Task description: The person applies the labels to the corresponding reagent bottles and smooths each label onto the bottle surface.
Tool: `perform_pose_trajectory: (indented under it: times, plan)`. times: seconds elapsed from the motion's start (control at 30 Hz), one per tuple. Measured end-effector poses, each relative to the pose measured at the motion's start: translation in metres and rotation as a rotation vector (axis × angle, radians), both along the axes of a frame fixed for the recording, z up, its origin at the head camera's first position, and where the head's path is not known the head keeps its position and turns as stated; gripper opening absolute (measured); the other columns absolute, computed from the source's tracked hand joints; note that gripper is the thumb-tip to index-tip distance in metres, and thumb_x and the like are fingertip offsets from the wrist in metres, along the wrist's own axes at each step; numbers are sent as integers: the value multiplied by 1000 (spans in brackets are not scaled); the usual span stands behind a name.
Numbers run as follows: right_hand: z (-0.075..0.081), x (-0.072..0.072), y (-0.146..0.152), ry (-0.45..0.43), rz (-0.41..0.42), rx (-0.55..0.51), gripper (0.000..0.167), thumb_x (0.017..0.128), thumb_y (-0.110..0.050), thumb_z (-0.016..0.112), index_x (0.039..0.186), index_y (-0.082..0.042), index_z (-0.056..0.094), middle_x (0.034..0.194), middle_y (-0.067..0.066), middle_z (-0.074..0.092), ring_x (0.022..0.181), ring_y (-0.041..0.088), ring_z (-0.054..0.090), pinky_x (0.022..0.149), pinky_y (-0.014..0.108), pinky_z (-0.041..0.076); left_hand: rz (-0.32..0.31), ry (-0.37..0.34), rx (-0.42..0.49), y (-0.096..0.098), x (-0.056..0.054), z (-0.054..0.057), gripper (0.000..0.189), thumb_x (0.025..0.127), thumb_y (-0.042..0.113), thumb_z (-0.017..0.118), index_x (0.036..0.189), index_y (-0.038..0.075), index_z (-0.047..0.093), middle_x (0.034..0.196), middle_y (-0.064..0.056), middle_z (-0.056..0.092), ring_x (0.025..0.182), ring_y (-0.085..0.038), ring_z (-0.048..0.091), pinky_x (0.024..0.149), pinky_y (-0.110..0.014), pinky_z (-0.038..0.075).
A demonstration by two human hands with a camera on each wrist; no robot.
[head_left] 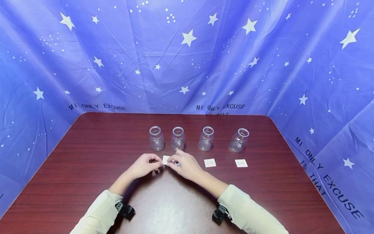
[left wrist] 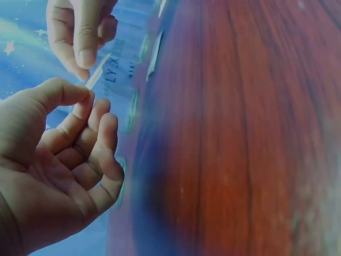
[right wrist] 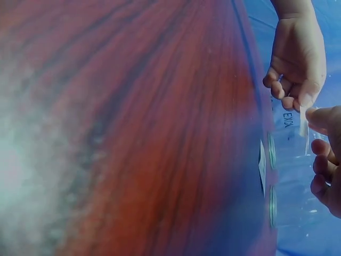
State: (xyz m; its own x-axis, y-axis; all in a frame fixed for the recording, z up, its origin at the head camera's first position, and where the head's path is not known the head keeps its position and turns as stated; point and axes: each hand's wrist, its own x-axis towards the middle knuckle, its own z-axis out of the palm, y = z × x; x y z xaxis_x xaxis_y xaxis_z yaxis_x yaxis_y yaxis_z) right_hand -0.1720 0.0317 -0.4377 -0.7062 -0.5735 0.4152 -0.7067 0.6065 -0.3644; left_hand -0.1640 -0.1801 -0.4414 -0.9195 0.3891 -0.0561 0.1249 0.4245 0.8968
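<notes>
Between both hands is a small white paper card, raised above the table in front of the two left jars. My left hand pinches its left edge between thumb and index finger, the other fingers loosely curled. Thumb and fingers of my right hand pinch the opposite edge and cover part of the card. From the left wrist, the card appears nearly edge-on between the fingertips. Just behind the right hand's fingers stands a clear glass jar, its base partly overlapped by them. Another glass jar stands to its left.
Farther right in the row stand a third open jar and a slightly tilted-looking one. Before them lie two white cards with faint writing, a left card and a right card. A starry blue curtain surrounds the wooden table.
</notes>
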Motion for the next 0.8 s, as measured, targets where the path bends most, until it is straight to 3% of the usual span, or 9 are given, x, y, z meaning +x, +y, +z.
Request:
perform_pose_trajectory:
  times: [0.37,0.5,0.8]
  plan:
    - [2,7,12,23,-3,-17,15,83,-32,69,91,-20,72,74,-3,55,58,1,41,52,13,33,-90,25,2,15,1,3,17,88,16,60,92,0,66,83,-18,67,69,-20,63,60,-24,49]
    - [0,7,15,20,-2,-53,13,83,-29,69,92,-19,73,74,-4,55,58,4,46,53,12,34,-113,22,30,19,0,2,19,91,17,58,95,-1,65,86,-20,67,69,-22,63,59,-30,52]
    - [-1,8,21,8,10,-134,11,82,-23,71,90,-16,72,72,-2,58,60,12,56,55,14,38,-106,15,65,27,-1,3,21,92,19,59,99,1,65,79,-21,67,64,-22,61,54,-35,52]
